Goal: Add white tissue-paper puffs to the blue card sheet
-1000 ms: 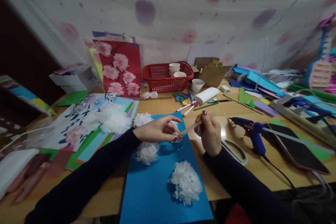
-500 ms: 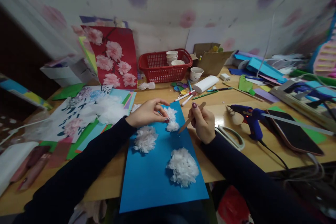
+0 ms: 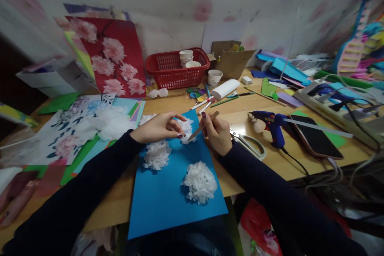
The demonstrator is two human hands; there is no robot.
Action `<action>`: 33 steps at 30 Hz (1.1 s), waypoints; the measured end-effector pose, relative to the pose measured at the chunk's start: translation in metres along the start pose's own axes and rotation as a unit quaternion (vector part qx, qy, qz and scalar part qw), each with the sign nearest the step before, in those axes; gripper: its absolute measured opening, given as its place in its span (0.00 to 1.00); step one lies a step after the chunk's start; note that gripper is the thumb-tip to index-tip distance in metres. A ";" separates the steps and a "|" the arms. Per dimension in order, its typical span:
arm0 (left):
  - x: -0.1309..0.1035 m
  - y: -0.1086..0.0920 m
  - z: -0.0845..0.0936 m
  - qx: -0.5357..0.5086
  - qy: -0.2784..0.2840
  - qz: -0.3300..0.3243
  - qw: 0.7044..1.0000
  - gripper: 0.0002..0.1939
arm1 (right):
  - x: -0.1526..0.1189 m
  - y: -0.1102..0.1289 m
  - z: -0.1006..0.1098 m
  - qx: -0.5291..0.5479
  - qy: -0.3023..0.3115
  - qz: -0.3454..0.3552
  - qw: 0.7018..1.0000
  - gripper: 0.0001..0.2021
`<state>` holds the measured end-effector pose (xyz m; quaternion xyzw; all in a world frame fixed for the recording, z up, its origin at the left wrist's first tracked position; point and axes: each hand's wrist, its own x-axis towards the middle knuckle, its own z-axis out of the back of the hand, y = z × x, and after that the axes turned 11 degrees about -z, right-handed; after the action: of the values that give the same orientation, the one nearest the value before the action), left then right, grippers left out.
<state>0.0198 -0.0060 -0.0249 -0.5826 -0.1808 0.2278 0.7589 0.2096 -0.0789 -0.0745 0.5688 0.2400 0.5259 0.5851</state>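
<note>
Fingers, head view: right hand (image 3: 217,132) is gripping wooden stick (image 3: 196,133) | left hand (image 3: 159,128) is hovering by far-right paper flower (image 3: 187,125), pinch cannot be told | flower is resting on blue sheet (image 3: 171,204) | risk: over-hard stick pressure could be tearing or shifting it

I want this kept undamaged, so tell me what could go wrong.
The wooden stick in the right hand, its tip at a white flower, might squash it. The blue sheet overhangs the table, so a bump could shift it. The glue gun shows a red light; its nozzle may burn.
</note>
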 end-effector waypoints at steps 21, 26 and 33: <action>0.011 0.019 -0.036 0.205 -0.049 -0.098 0.973 0.21 | 0.002 0.002 0.002 0.020 -0.127 -0.009 0.992 0.19; 0.012 0.018 -0.039 0.245 -0.059 -0.102 0.962 0.21 | -0.002 0.004 0.005 -0.044 -0.106 0.034 0.993 0.17; 0.013 0.019 -0.041 0.270 -0.069 -0.106 0.954 0.21 | -0.005 0.006 0.005 -0.121 -0.076 0.096 0.985 0.15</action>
<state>0.0505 -0.0272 -0.0538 -0.3159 -0.2251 0.2261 0.8935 0.2105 -0.0867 -0.0697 0.5525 0.0733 0.5598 0.6132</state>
